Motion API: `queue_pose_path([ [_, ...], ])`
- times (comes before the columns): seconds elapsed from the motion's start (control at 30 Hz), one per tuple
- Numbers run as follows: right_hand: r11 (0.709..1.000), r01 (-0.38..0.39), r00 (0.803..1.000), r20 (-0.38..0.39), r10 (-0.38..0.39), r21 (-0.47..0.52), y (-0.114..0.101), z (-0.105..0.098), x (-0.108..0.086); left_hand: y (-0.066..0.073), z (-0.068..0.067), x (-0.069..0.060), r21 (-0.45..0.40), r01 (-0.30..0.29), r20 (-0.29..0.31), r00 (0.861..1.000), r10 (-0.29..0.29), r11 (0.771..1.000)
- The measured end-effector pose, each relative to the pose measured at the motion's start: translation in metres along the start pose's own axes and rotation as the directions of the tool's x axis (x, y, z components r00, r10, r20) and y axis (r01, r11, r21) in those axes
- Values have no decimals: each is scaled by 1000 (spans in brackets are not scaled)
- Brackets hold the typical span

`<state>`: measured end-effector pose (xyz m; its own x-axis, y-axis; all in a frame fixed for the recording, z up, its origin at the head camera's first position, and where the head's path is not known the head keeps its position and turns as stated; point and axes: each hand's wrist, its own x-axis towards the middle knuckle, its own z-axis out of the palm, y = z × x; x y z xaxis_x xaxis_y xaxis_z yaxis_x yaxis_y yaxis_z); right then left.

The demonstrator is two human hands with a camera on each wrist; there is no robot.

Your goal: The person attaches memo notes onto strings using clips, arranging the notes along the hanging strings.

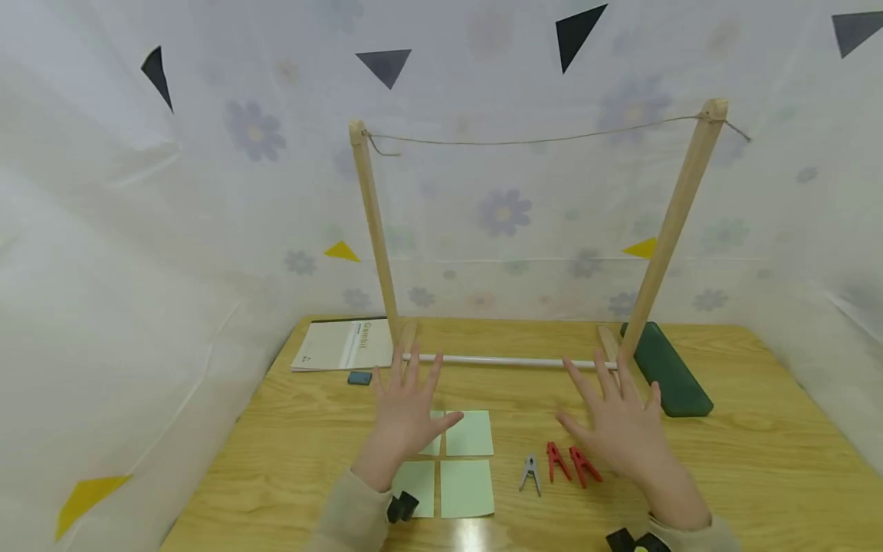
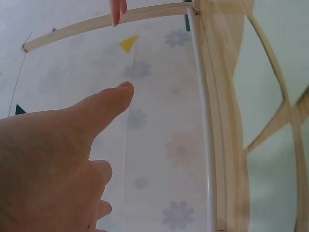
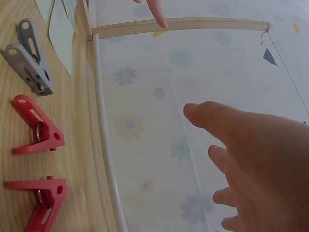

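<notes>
Both hands hover with fingers spread and hold nothing. The left hand [image 1: 405, 418] is above the pale green paper squares [image 1: 467, 488], partly covering some of them; its thumb and fingers show in the left wrist view [image 2: 63, 145]. To the right, the right hand [image 1: 624, 429] is held beside two red clothespins [image 1: 585, 466] and a grey clothespin [image 1: 530, 474]. In the right wrist view the right hand [image 3: 256, 159] is away from the red clothespins [image 3: 41, 128] and the grey one [image 3: 30, 58].
Behind the hands stands a wooden frame [image 1: 679, 222] with a string [image 1: 497, 143] tied across its top and a white rod [image 1: 497, 360] low down. A notebook [image 1: 345, 345] and small blue block [image 1: 359, 378] lie left; a dark green case [image 1: 671, 372] lies right.
</notes>
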<state>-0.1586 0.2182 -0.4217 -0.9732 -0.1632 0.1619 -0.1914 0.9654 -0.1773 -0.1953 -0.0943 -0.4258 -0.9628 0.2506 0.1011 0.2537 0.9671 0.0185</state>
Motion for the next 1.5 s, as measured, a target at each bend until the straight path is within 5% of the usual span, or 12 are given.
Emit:
queue_pose_path([
  [0.43,1000,19,1000,-12,-19,-20,28,20,-16,-27,27,-14,-138,-11,-3,1000,10,990],
  [0.63,998,51,999,-21,-50,39,42,18,-21,-39,35,-13,-297,-14,28,999,24,955],
  [0.77,987,77,997,-36,-73,138,52,16,-24,-47,32,-11,-469,-39,29,998,59,882],
  [0.87,966,73,997,-19,-70,249,60,16,-26,-54,28,-11,-608,-18,41,998,54,794],
  [1.17,905,-3,998,58,-24,426,80,12,-35,-75,25,-13,-790,112,144,990,6,603],
  [1.5,882,11,998,45,-36,472,95,15,-45,-89,30,-14,-843,113,175,982,69,527],
])
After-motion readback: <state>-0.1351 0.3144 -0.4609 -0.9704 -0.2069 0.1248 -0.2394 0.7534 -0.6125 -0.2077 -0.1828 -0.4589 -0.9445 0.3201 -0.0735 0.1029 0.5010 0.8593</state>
